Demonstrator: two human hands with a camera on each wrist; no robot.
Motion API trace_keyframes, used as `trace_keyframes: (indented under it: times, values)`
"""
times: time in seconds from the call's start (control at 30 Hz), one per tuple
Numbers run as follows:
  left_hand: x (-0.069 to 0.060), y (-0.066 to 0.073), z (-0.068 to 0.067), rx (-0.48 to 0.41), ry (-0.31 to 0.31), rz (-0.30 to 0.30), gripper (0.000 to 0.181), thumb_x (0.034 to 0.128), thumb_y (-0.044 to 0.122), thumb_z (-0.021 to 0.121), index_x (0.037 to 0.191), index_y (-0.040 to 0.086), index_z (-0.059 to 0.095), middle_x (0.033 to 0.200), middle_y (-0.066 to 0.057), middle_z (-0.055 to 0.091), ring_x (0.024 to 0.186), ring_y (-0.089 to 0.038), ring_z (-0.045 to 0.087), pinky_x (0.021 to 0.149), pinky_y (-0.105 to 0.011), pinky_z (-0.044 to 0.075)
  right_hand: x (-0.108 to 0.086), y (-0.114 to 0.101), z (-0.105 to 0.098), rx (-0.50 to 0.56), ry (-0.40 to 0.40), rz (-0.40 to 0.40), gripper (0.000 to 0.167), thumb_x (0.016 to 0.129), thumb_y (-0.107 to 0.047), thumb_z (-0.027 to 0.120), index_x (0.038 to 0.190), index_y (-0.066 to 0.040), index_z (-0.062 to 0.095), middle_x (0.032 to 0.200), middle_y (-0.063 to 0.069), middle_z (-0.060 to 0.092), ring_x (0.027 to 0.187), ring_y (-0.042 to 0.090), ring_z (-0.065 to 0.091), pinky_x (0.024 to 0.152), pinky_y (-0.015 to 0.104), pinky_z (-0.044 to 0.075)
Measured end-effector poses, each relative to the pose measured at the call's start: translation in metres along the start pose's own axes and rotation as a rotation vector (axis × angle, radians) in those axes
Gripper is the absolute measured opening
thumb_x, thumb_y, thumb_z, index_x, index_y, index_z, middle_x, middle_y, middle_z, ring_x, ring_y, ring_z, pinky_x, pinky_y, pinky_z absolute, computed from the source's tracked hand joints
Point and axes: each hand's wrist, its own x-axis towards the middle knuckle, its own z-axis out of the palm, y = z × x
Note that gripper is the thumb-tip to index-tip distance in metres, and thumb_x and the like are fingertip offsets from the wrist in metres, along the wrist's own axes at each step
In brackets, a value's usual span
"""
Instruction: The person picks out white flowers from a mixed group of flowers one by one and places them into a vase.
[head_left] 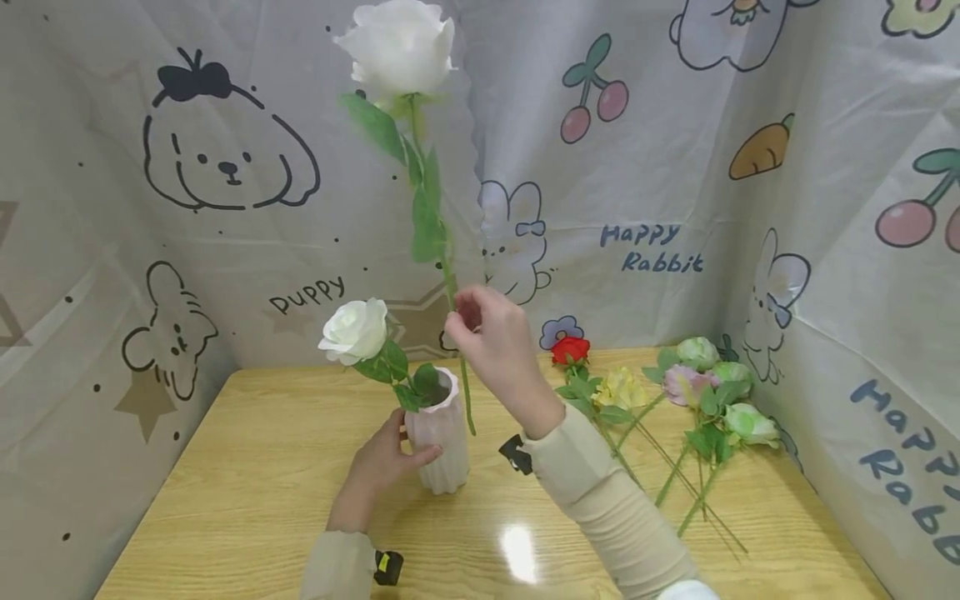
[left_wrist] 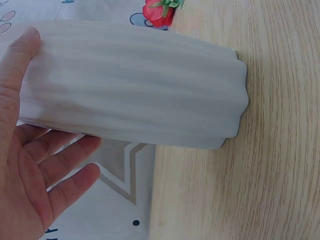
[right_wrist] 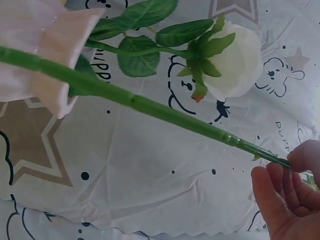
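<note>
A pale fluted vase (head_left: 442,450) stands upright on the table. My left hand (head_left: 384,460) holds it from the left, thumb on the near side and fingers around the far side. In the left wrist view, the ribbed wall of the vase (left_wrist: 135,85) lies between thumb and fingers. A white rose (head_left: 354,332) leans left out of the vase mouth. My right hand (head_left: 498,350) pinches the green stem of a second, long white rose (head_left: 397,50), bloom upward. That stem (right_wrist: 170,114) has its lower end beside the vase's right side, outside the rim.
On the right of the wooden table (head_left: 262,467) lie a red rose (head_left: 571,349), a yellow flower (head_left: 621,387), a pinkish flower (head_left: 686,384) and several pale green blooms (head_left: 752,423), their stems crossing. A printed cloth (head_left: 247,242) hangs behind and at both sides.
</note>
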Motion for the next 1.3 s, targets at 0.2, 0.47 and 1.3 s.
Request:
trace_keyframes:
  times: [0.2,0.47,1.3]
  values:
    - [0.000,0.000,0.000,0.001,-0.003,-0.013,0.085,0.0730,0.053,0.066,0.138,0.011,0.029,0.129,-0.008,0.045,0.112,-0.033,0.048,0.084,-0.054,0.040,0.008,-0.009,0.000,0.103,0.106,-0.088,0.008,0.077,0.006,0.058,0.084,0.004,0.059,0.073,0.009,0.058,0.063,0.014,0.055,0.057,0.015,0.047]
    - [-0.001,0.002,0.000,-0.004,-0.004,-0.032,0.085,0.0720,0.053,0.067,0.137,0.012,0.029,0.129,-0.008,0.045,0.113,-0.032,0.048,0.084,-0.052,0.041,0.014,-0.017,0.000,0.144,0.204,-0.148,0.009,0.077,0.006,0.057,0.086,0.004,0.059,0.074,0.009,0.058,0.063,0.013,0.055,0.058,0.016,0.047]
    - [-0.002,0.001,0.001,-0.007,-0.010,-0.063,0.087,0.0705,0.058,0.064,0.137,0.015,0.030,0.131,-0.009,0.043,0.113,-0.032,0.047,0.085,-0.052,0.041,-0.059,0.043,0.049,-0.244,-0.159,0.109,0.007,0.082,-0.015,0.063,0.087,-0.011,0.063,0.077,-0.002,0.060,0.066,0.010,0.057,0.050,0.023,0.041]
